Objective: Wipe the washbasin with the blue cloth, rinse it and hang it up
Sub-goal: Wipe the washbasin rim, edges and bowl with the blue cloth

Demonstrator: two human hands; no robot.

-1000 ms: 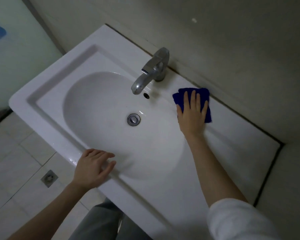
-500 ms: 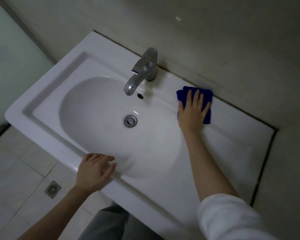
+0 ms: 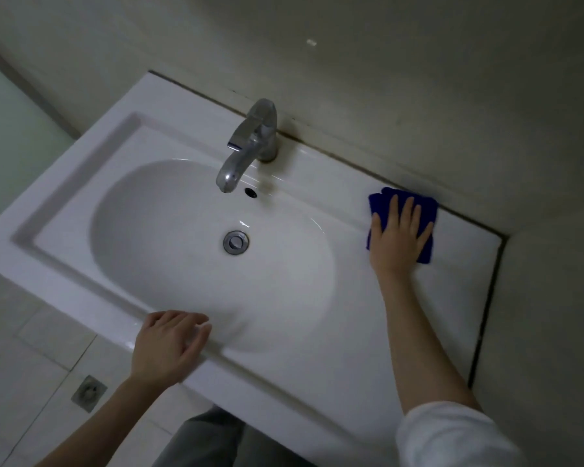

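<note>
The white washbasin (image 3: 81, 183) fills the middle of the view, with an oval bowl and a metal drain (image 3: 235, 242). A folded blue cloth (image 3: 381, 202) lies on the flat ledge right of the bowl, close to the back wall. My right hand (image 3: 397, 239) presses flat on the cloth, fingers spread toward the wall. My left hand (image 3: 169, 345) rests on the basin's front rim, fingers loosely curled, holding nothing. A chrome tap (image 3: 250, 143) stands behind the bowl; no water runs from it.
The wall runs along the basin's back and meets a side wall at the right end (image 3: 496, 264). A tiled floor with a small square drain (image 3: 89, 393) lies below at the left. A frosted glass panel (image 3: 11, 136) stands at the far left.
My right hand has slid the blue cloth to the right along the back ledge, away from the tap. My left hand has stayed on the front rim.
</note>
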